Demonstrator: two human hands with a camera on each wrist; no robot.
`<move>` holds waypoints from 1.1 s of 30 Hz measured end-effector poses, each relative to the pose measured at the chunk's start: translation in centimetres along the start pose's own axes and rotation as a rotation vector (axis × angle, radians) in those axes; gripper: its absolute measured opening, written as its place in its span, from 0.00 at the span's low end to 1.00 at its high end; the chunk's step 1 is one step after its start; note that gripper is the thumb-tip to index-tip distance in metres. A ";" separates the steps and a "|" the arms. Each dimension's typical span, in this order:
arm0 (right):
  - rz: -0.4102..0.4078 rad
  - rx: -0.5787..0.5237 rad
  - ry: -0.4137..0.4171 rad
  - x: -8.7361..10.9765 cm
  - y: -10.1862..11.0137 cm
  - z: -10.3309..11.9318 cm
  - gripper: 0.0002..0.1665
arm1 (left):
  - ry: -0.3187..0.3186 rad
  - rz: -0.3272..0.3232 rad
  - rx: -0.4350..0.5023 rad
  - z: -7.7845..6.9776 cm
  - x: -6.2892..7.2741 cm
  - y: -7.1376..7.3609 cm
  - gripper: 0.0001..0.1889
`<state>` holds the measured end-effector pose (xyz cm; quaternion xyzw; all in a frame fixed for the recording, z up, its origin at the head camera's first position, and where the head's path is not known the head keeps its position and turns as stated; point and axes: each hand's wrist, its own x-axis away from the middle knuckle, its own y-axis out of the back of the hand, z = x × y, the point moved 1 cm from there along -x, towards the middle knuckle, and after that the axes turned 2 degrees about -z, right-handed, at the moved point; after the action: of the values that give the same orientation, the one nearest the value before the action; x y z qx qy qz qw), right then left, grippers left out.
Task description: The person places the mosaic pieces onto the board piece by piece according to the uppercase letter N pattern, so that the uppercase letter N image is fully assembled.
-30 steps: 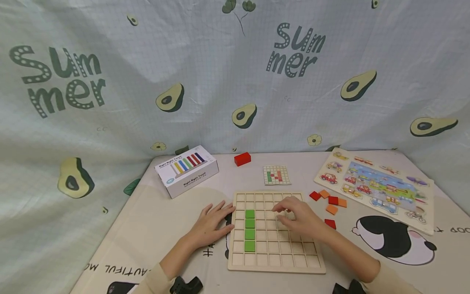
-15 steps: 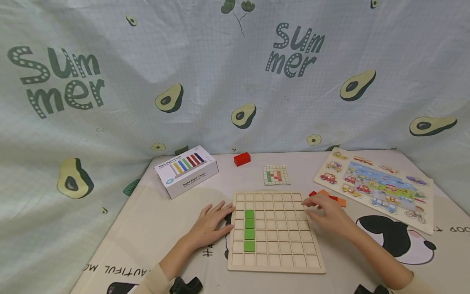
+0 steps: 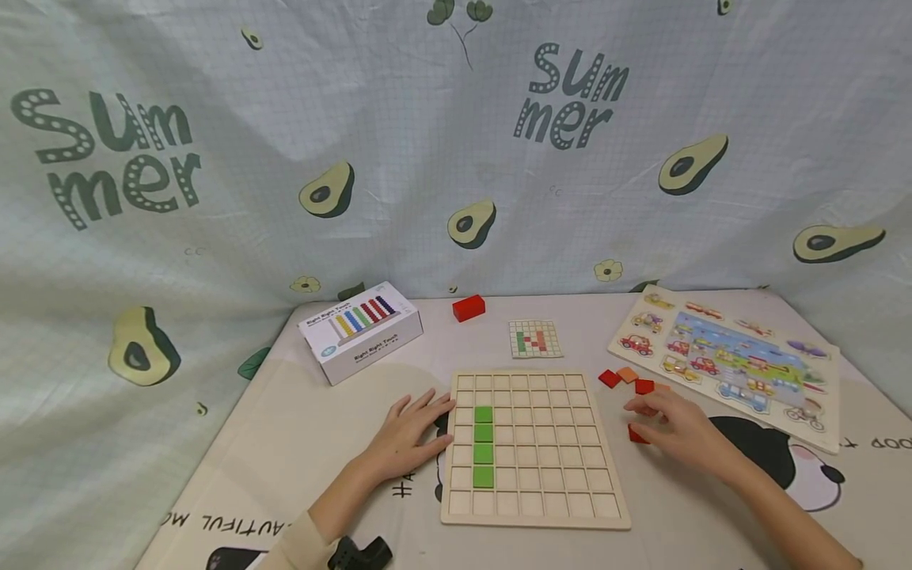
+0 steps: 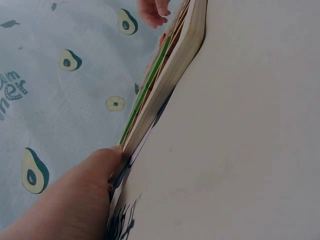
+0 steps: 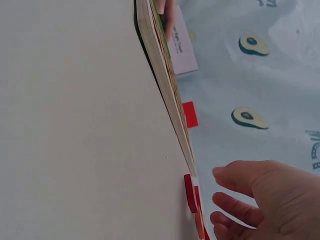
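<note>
A wooden grid board [image 3: 537, 518] lies flat, with several green square tiles [image 3: 483, 454] in one column of cells. My left hand [image 3: 402, 439] rests spread at the board's left edge, fingertips and thumb touching the rim. To the right of the board, my right hand [image 3: 673, 427] hovers over loose tiles, fingers loosely bent and apart, nothing between them. Just under its thumb side lies a red tile [image 3: 637, 433], also seen in the right wrist view as a red tile [image 5: 190, 193] below the fingertips. Another red tile [image 3: 644, 386] and an orange tile [image 3: 627, 374] lie beyond; the hand partly hides others.
Behind the board lies a small pattern card [image 3: 536, 340] with green, red and orange squares. A red block [image 3: 469, 308] and a white box [image 3: 363, 332] stand toward the back. At right is a vehicle puzzle board [image 3: 734, 364]; a patterned cloth [image 3: 399, 142] hangs behind.
My right hand has moved right, from over the board to the loose tiles beside it. The left hand and the green tiles have stayed in place.
</note>
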<state>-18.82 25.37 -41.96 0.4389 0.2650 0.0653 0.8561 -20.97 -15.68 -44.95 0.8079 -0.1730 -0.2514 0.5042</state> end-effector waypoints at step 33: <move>0.073 0.066 -0.083 1.5 -0.4 -0.9 0.12 | -0.011 -0.007 0.012 -0.1 0.0 0.2 0.31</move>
<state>-18.05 26.25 -43.27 0.4788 0.2149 0.0696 0.8484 -20.87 -15.67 -44.75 0.8101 -0.1744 -0.2564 0.4975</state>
